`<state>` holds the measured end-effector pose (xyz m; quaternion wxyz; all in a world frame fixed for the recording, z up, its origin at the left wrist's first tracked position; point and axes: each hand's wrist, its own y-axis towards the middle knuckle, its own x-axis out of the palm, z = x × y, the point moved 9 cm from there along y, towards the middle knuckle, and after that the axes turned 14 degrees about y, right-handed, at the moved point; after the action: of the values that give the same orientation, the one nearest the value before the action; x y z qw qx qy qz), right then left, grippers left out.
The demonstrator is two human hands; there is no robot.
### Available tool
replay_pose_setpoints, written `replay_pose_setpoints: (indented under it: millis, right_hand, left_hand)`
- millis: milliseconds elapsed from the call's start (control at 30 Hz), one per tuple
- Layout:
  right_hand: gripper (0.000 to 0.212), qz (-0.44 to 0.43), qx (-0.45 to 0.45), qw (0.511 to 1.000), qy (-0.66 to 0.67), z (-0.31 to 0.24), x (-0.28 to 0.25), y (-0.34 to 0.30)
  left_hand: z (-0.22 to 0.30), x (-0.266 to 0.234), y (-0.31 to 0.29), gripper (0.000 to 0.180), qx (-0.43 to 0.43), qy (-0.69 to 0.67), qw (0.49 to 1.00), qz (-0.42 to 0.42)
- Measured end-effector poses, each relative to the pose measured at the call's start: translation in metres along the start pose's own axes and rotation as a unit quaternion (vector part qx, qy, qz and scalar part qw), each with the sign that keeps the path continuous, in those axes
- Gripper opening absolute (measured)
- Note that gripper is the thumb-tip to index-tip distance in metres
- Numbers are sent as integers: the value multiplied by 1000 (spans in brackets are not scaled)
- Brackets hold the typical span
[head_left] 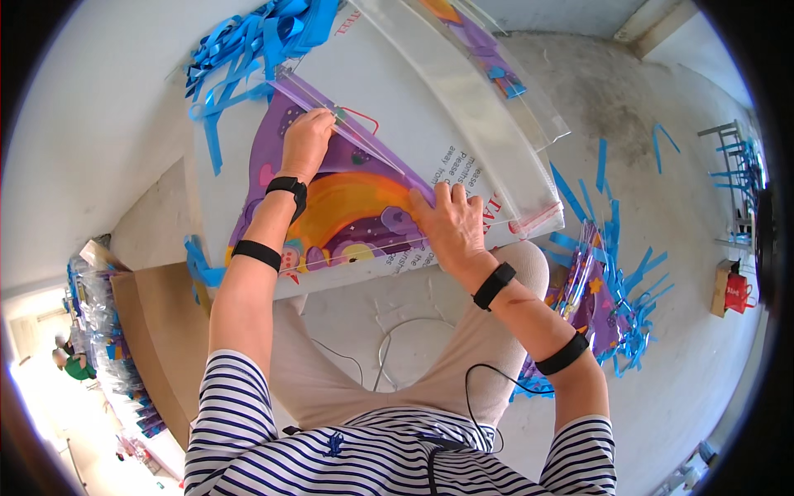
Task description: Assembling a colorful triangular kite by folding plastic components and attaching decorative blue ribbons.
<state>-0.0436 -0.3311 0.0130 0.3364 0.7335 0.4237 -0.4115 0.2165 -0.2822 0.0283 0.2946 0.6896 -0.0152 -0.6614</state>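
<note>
A purple kite [356,198] with an orange crescent print lies on a white printed board [397,91] across my lap. Thin pale rods run along its edges. My left hand [308,142] is closed, its fingertips pinching the folded upper edge by a rod. At the kite's right corner, my right hand [455,221] has its thumb on the fabric and its fingers curled at the edge; what lies under them is partly hidden. Blue ribbons [281,37] heap at the kite's far left end. A thin red loop [364,117] sits just past the upper edge.
Long clear plastic sleeves [463,74] cover the board's right side, one with a printed kite inside. Finished-looking kites with blue tails [600,306] pile on the floor at right. A cardboard box [157,347] and wrapped bundles [103,331] stand left. A person [76,364] is far left.
</note>
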Motion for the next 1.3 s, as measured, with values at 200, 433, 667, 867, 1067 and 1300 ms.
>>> replay_pose_setpoints:
  millis: [200, 433, 667, 867, 1067, 1300]
  right_hand:
    - [49, 11, -17, 1000, -14, -6, -3, 0]
    - [46, -1, -34, 999, -43, -11, -4, 0]
    - [60, -23, -15, 1000, -10, -8, -11, 8]
    - [67, -80, -74, 989, -100, -23, -13, 25]
    - [78, -114, -63, 986, -105, -13, 1, 37]
    - [75, -176, -24, 982, -68, -12, 0, 46]
  left_hand:
    - [-8, 5, -7, 14, -29, -1, 999, -22]
    - [-8, 4, -9, 16, -26, -2, 1000, -15]
    - [1, -3, 4, 9, 26, 11, 1000, -8]
    - [10, 4, 21, 3, 61, 58, 992, -89]
    - [1, 18, 27, 8, 34, 82, 983, -161]
    - [6, 18, 31, 7, 34, 94, 975, -201]
